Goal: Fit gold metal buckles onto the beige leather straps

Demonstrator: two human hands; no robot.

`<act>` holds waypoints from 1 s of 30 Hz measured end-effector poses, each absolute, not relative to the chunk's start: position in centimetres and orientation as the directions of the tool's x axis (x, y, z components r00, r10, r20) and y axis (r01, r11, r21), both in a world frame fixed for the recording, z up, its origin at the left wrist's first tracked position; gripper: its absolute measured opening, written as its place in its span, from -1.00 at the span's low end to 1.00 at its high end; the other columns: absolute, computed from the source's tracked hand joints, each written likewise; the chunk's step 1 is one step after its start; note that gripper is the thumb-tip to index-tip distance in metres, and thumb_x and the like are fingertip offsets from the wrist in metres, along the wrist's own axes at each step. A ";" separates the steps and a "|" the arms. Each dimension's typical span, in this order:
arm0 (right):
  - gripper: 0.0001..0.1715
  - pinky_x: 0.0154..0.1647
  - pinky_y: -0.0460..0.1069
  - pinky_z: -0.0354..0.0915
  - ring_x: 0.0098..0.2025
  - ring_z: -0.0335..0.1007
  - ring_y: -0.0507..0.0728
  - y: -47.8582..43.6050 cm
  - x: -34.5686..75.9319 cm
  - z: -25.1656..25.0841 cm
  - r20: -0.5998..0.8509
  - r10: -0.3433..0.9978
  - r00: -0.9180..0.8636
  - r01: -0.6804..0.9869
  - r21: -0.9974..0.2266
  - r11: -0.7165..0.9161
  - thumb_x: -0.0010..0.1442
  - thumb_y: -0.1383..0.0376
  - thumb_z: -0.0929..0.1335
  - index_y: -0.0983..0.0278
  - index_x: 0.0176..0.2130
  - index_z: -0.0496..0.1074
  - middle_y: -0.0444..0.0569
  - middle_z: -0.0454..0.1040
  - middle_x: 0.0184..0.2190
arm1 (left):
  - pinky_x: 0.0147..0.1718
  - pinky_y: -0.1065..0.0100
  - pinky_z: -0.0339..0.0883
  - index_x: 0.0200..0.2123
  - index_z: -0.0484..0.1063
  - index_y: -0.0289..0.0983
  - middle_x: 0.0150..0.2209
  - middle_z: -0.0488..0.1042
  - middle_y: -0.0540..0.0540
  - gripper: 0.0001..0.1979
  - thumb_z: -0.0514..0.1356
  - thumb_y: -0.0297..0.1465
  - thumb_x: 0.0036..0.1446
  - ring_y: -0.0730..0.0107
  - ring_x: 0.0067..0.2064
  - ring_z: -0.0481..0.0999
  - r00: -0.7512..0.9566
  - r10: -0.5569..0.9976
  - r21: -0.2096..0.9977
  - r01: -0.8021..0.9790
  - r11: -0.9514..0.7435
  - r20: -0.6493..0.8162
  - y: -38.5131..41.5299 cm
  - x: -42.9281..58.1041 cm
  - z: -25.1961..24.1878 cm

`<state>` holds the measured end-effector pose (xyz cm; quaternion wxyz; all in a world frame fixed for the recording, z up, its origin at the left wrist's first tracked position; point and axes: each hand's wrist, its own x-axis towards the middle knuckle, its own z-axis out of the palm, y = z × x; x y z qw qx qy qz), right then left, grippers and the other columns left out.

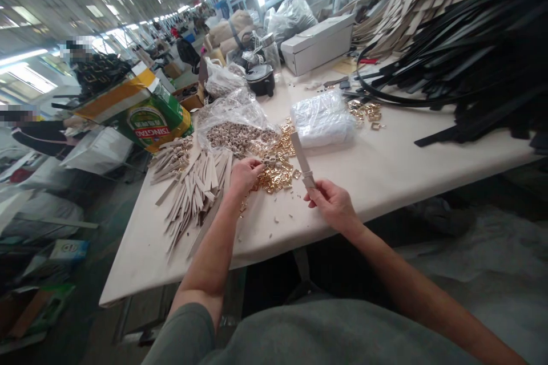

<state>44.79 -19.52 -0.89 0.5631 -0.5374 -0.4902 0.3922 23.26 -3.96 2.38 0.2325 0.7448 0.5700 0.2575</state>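
Observation:
My right hand (331, 203) grips the lower end of a beige strap (301, 155), which stands up tilted to the left. A small beige loop sits around the strap just above my fingers. My left hand (245, 175) is closed in a pinch at the left side of a pile of gold buckles (276, 179); what its fingertips hold, if anything, is too small to make out. Behind it, many small beige loops (235, 136) spill from a clear plastic bag (233, 105). A fanned heap of beige straps (199, 185) lies left of my left hand.
A white plastic-wrapped bundle (321, 118) lies beyond my right hand, with more gold buckles beside it. Black straps (471, 51) hang over the table's right side. A white box (319, 43) and a dark pot (260, 80) stand behind. A green carton (149, 117) adjoins the left edge.

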 end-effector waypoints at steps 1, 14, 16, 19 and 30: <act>-0.49 -0.46 -0.06 0.41 -0.52 0.49 0.07 -19.6 44.8 -0.7 0.134 0.969 0.207 0.096 -0.989 0.116 0.21 -0.14 0.36 0.26 -0.34 0.43 -0.04 0.57 -0.48 | -0.34 0.33 0.27 -0.41 0.62 -0.23 -0.43 0.59 -0.08 -0.89 0.32 -0.33 0.05 0.33 -0.39 0.48 0.224 0.969 0.602 0.762 -0.238 0.099 -3.8 23.7 2.2; -0.55 -0.46 -0.05 0.38 -0.53 0.48 0.08 -19.7 44.7 -1.0 0.180 0.962 0.203 0.164 -0.975 0.148 0.25 -0.08 0.35 0.25 -0.32 0.43 -0.06 0.56 -0.51 | -0.19 0.29 0.29 -0.28 0.64 -0.22 -0.28 0.64 -0.12 -0.85 0.29 -0.43 0.04 0.26 -0.27 0.53 0.197 0.979 0.433 0.879 -0.200 0.052 0.0 20.8 3.5; -0.56 -0.46 -0.05 0.38 -0.53 0.48 0.08 -19.7 44.7 -1.1 0.185 0.962 0.201 0.171 -0.974 0.151 0.25 -0.07 0.35 0.25 -0.31 0.43 -0.06 0.56 -0.51 | -0.17 0.30 0.29 -0.32 0.64 -0.22 -0.31 0.63 -0.12 -0.84 0.34 -0.46 -0.05 0.25 -0.26 0.52 0.236 0.972 0.429 0.877 -0.214 0.003 0.2 20.7 3.4; -0.56 -0.45 -0.05 0.39 -0.52 0.48 0.08 -19.7 44.7 -1.3 0.180 0.964 0.195 0.157 -0.976 0.150 0.24 -0.08 0.35 0.25 -0.30 0.43 -0.06 0.56 -0.51 | -0.14 0.29 0.31 -0.40 0.62 -0.22 -0.35 0.61 -0.10 -0.86 0.35 -0.50 -0.12 0.25 -0.24 0.52 0.242 0.970 0.467 0.857 -0.215 0.004 0.3 21.1 3.1; -0.55 -0.56 -0.08 0.33 -0.60 0.39 0.04 -20.0 43.8 0.1 0.122 0.975 0.184 0.115 -0.988 0.102 0.19 -0.10 0.38 0.24 -0.36 0.42 -0.12 0.48 -0.59 | -0.33 0.42 0.45 -0.23 0.52 -0.30 -0.35 0.61 -0.08 -0.58 0.45 -0.23 -0.15 0.42 -0.34 0.61 0.150 0.974 0.978 -0.101 0.184 -0.168 -9.0 23.3 2.9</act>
